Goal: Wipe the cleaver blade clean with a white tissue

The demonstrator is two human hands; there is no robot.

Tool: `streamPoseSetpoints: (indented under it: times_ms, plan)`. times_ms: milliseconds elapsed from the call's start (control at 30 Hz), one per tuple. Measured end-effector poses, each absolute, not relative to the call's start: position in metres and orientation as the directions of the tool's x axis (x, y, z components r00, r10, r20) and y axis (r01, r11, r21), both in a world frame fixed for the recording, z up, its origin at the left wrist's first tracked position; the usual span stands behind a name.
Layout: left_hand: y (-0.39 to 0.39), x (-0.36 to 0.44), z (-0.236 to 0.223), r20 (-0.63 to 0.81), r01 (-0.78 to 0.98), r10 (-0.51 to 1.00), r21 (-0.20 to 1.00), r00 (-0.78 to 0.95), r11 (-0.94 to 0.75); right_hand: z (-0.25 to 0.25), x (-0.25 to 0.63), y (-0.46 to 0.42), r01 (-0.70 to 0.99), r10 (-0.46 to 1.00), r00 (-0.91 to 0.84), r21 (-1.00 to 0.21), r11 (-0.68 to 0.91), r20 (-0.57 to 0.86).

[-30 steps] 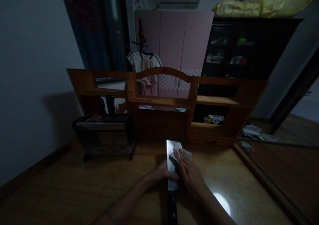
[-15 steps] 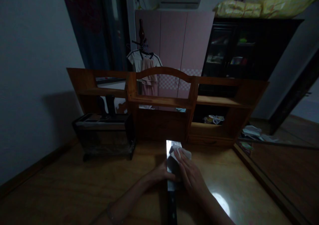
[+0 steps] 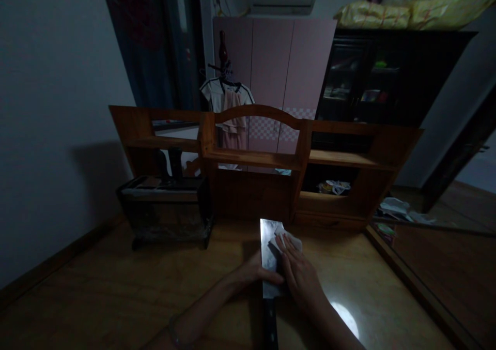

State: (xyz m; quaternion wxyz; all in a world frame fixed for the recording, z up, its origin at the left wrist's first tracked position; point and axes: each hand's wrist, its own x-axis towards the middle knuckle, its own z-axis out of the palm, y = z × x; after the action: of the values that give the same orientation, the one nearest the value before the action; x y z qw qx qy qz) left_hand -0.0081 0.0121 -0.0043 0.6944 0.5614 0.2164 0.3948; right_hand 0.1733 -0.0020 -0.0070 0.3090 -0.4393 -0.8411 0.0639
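Note:
A cleaver (image 3: pixel 270 283) with a broad shiny blade points away from me, its black handle toward the near edge of view. My left hand (image 3: pixel 258 270) grips the blade from the left side, thumb lying across its face and the other fingers hidden behind it. In my right hand (image 3: pixel 297 270) is a white cloth or folded tissue (image 3: pixel 292 240), pressed by the fingers against the right side of the blade's upper part. Nobody holds the handle.
A black knife block (image 3: pixel 165 210) with dark handles standing in it is at the left on the wooden tabletop (image 3: pixel 96 298). Behind runs a wooden shelf unit (image 3: pixel 251 158), a small bundle (image 3: pixel 335 186) in its right compartment. A raised wooden edge (image 3: pixel 411 283) borders the right.
My right hand and the cloth have slid slightly right and down across the blade, baring more of its face. The left hand keeps its grip; the whole view has shifted a little.

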Motion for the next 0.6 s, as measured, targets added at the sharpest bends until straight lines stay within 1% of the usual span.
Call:
streamPoseSetpoints:
  times_ms: [100, 200, 267, 333, 433, 533, 600]
  plan:
    - [0.008, -0.007, -0.002, 0.13, -0.345, 0.807, 0.934, 0.575, 0.095, -0.015, 0.179, 0.003, 0.739, 0.775, -0.388, -0.334, 0.585, 0.499]
    - [0.009, -0.005, -0.005, 0.039, -0.359, 0.863, 0.918, 0.503, 0.168, -0.017, 0.182, 0.005, 0.757, 0.783, -0.338, -0.343, 0.556, 0.522]
    - [0.012, -0.003, -0.009, -0.052, -0.417, 0.884, 0.868, 0.465, 0.27, -0.014, 0.181, 0.004, 0.754, 0.8, -0.301, -0.384, 0.532, 0.519]
    - [0.017, -0.002, -0.013, -0.102, -0.503, 0.869, 0.78, 0.485, 0.372, -0.008, 0.178, -0.001, 0.729, 0.809, -0.304, -0.423, 0.537, 0.503]
    - [0.022, 0.0, -0.017, -0.09, -0.606, 0.857, 0.669, 0.508, 0.429, 0.004, 0.17, -0.011, 0.662, 0.779, -0.424, -0.429, 0.614, 0.462]
    - [0.025, -0.002, -0.023, -0.159, -0.617, 0.864, 0.638, 0.479, 0.46, 0.015, 0.161, -0.022, 0.608, 0.715, -0.582, -0.375, 0.699, 0.388]
    - [0.025, -0.003, -0.026, -0.191, -0.594, 0.851, 0.641, 0.489, 0.485, 0.021, 0.157, -0.027, 0.585, 0.679, -0.646, -0.347, 0.734, 0.349]
